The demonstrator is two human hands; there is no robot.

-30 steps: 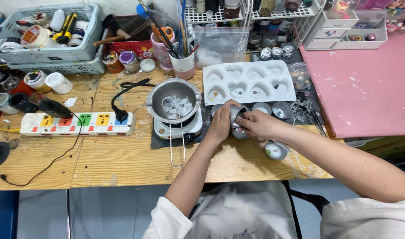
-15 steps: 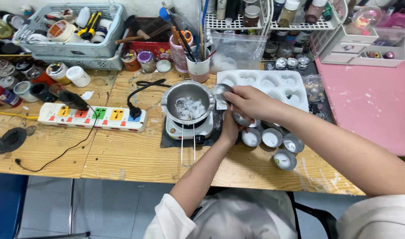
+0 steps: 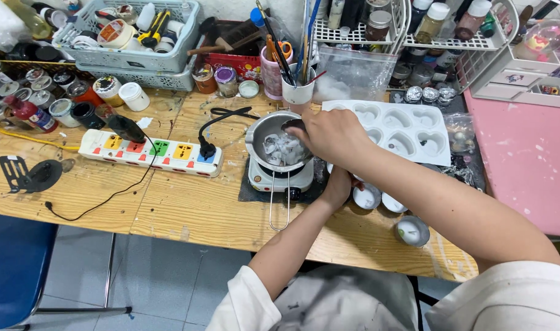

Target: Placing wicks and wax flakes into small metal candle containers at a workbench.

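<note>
A wooden counter (image 3: pixel 188 214) is crowded with clutter. A white power strip (image 3: pixel 150 152) with coloured switches lies left of a small white electric hot plate (image 3: pixel 280 178), and a black plug (image 3: pixel 207 150) is seated in the strip's right end. Behind the hot plate stand a white cup of brushes (image 3: pixel 297 92) and a pink cup of tools (image 3: pixel 271 72); a white heart-cavity mould (image 3: pixel 395 129) lies to the right, partly covered by the forearm. Grey baskets (image 3: pixel 133 43) of tapes and bottles sit at the back left, and a pink board (image 3: pixel 525 159) covers the far right. Small round tins (image 3: pixel 411 230) holding white matter lie near the front edge.

The right hand (image 3: pixel 332 136) is held over the right rim of the melting pot (image 3: pixel 274 138), knuckles up, with fingers curled around a small dark object (its kind cannot be told). The left hand (image 3: pixel 337 187) is reached forward beneath the right forearm, just right of the hot plate; its fingers are hidden, so their grasp cannot be told.

The melting pot is a metal vessel set on the hot plate, with pale, glossy lumps inside and a long wire handle pointed toward the person.
</note>
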